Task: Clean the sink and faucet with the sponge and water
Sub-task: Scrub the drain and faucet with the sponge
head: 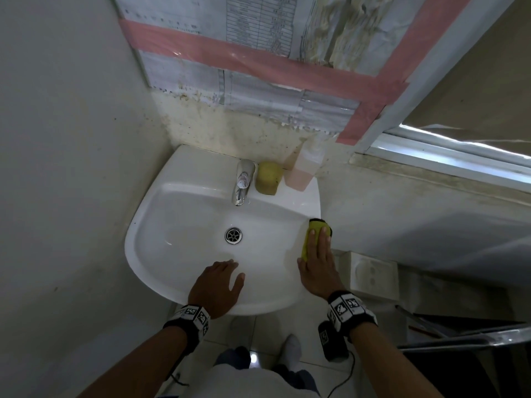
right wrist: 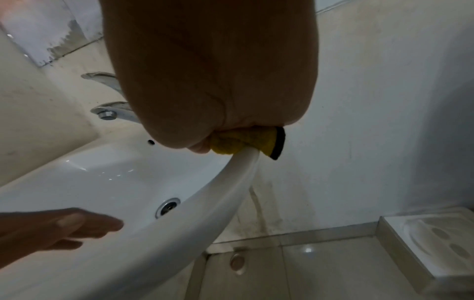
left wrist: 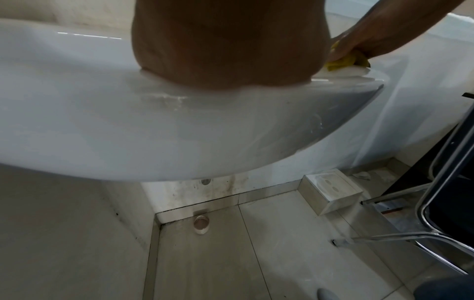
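The white sink (head: 149, 214) hangs in a corner, with a chrome faucet (head: 242, 182) at its back and a drain (head: 233, 235) in the bowl. My right hand (head: 317, 248) lies flat with straight fingers on a yellow sponge (head: 309, 239) with a dark scouring side, pressing it onto the sink's right rim. In the right wrist view the sponge (right wrist: 241, 142) bends over the rim under my palm. My left hand (head: 230, 271) rests on the front rim, fingers relaxed over the bowl and holding nothing. No water runs from the faucet (right wrist: 113, 113).
A second yellowish sponge (head: 268, 178) and a bottle of pink liquid (head: 301, 170) stand on the back ledge right of the faucet. Walls close in on the left and behind. A white soap-dish box (head: 373, 277) and a metal chair frame (head: 459, 334) stand lower right.
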